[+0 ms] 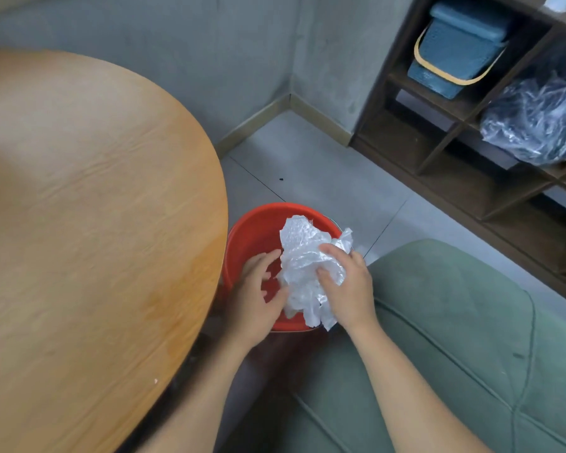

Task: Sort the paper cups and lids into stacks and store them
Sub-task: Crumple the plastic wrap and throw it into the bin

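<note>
Crinkled plastic bag bunched in right hand over round red bucket.

Hands: two, the left hand and the right hand. Crumpled clear plastic bag: one, over the bucket. Red bucket: one, on the floor. Round wooden desk: one. Green cushion: one. Dark shelf unit: one, several compartments, full count cut off by the frame edge. Blue basket with yellow handle: one, on the shelf. Bundle in clear wrap: one, on the shelf.
</note>
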The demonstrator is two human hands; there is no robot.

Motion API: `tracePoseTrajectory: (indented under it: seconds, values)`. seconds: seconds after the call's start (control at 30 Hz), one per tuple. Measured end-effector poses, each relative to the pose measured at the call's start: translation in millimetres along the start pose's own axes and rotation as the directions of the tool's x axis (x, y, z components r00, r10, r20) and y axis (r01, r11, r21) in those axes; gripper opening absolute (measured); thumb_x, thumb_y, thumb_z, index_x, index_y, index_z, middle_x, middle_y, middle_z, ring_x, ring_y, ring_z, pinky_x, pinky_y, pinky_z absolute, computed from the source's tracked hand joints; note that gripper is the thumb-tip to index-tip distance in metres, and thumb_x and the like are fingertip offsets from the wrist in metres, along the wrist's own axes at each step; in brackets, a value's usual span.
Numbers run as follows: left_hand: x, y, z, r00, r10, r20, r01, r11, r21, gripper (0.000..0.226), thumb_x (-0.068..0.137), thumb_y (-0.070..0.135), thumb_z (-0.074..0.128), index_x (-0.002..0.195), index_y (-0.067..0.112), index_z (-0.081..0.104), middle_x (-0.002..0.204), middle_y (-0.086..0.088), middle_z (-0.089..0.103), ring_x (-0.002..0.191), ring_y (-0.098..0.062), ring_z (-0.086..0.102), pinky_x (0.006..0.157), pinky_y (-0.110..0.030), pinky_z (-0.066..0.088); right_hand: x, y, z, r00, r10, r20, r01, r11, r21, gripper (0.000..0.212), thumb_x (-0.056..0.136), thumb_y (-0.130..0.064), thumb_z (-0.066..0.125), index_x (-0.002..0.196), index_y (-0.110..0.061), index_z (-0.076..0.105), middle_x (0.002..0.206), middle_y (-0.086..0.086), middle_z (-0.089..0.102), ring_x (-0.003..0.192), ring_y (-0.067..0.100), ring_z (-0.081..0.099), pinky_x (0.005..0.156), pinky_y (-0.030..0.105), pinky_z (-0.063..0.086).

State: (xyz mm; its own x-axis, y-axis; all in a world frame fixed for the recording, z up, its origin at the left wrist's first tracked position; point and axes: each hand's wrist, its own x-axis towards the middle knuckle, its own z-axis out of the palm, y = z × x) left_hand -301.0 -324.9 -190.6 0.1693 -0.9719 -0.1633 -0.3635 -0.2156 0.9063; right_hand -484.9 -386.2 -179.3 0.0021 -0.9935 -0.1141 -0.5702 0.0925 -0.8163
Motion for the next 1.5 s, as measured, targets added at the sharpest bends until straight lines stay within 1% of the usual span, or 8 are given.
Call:
tracePoseTrajectory:
  seconds: [0.2,0.43,0.57,0.7,0.9,1.2,1.37,1.5]
  values:
    - [6.3,-20.5,0.2,0.999,-0.033,-0.042,0.042,0.973,0.229,0.064,0.095,0.021,0.073,0.154,0.029,0.049,0.161,0.006,0.04,0.149,-0.013,0.039,0.123,-0.045,0.037,27.1,23.4,32.0,0.996,-0.071,-0.057,0.059,0.978,-0.201,0.045,0.098,-0.015,0.064,0.14,-0.032,0.064,0.127,-0.006,0.046,0.118,0.018,0.053,0.103,0.032,0.046]
    - [4.3,-33.7,5.2,0.999,-0.052,0.006,0.046,0.923,0.381,0.062,0.093,0.02,0.072,0.153,0.02,0.053,0.158,-0.003,0.046,0.147,-0.021,0.044,0.122,-0.039,0.036,43.5,41.4,57.2,0.985,0.066,0.162,0.012,0.899,-0.438,0.056,0.101,-0.01,0.057,0.153,-0.029,0.052,0.166,0.007,0.028,0.15,0.035,0.028,0.116,0.04,0.035]
    - [1.3,-35.6,6.9,0.999,-0.043,0.031,0.025,0.895,0.446,0.061,0.091,0.023,0.073,0.15,0.02,0.055,0.155,-0.004,0.05,0.141,-0.025,0.049,0.119,-0.039,0.039,49.9,58.1,65.2,0.889,0.286,0.357,-0.037,0.823,-0.566,0.066,0.103,-0.04,0.061,0.162,-0.042,0.03,0.176,0.005,0.0,0.16,0.038,0.006,0.127,0.048,0.018]
    - [-2.5,-28.2,7.5,0.999,0.008,0.047,-0.03,0.875,0.484,0.058,0.089,0.023,0.074,0.145,0.021,0.059,0.149,-0.004,0.055,0.133,-0.027,0.056,0.111,-0.04,0.046,49.1,63.6,65.3,0.841,0.34,0.421,-0.035,0.81,-0.585,0.064,0.1,-0.051,0.061,0.159,-0.046,0.034,0.176,0.006,0.008,0.161,0.039,0.009,0.128,0.051,0.019]
    - [-10.3,-6.9,5.1,0.995,0.088,0.054,-0.103,0.871,0.481,0.059,0.082,0.02,0.076,0.139,0.026,0.062,0.138,-0.001,0.059,0.123,-0.028,0.061,0.101,-0.043,0.053,34.7,40.9,40.7,0.881,0.214,0.422,0.05,0.844,-0.534,0.062,0.1,-0.042,0.063,0.158,-0.04,0.04,0.174,0.008,0.018,0.155,0.032,0.032,0.121,0.044,0.036]
    - [-47.6,71.7,-19.2,0.942,0.328,0.068,-0.319,0.815,0.484,0.06,0.094,0.03,0.067,0.151,0.027,0.049,0.162,0.001,0.042,0.147,-0.02,0.036,0.121,-0.052,0.035,-0.8,-46.7,-18.3,0.938,-0.064,0.342,0.241,0.827,-0.508,0.061,0.1,-0.047,0.063,0.156,-0.045,0.04,0.173,-0.006,0.021,0.154,0.021,0.033,0.119,0.044,0.039]
    - [-71.9,117.4,-67.0,0.867,0.498,-0.018,-0.408,0.73,0.548,0.058,0.089,0.034,0.065,0.145,0.024,0.056,0.155,-0.001,0.051,0.141,-0.022,0.046,0.111,-0.041,0.046,-28.2,-112.7,-41.9,0.926,-0.217,0.308,0.348,0.807,-0.477,0.062,0.1,-0.042,0.065,0.157,-0.044,0.04,0.173,-0.004,0.022,0.153,0.024,0.035,0.118,0.045,0.039]
    - [-103.8,136.1,-118.6,0.818,0.569,-0.086,-0.398,0.667,0.63,0.054,0.089,0.039,0.059,0.142,0.027,0.059,0.155,-0.001,0.051,0.14,-0.023,0.047,0.108,-0.039,0.043,-57.1,-164.0,-46.9,0.875,-0.378,0.301,0.477,0.777,-0.412,0.061,0.1,-0.047,0.063,0.156,-0.044,0.041,0.172,-0.005,0.022,0.154,0.021,0.032,0.12,0.043,0.037]
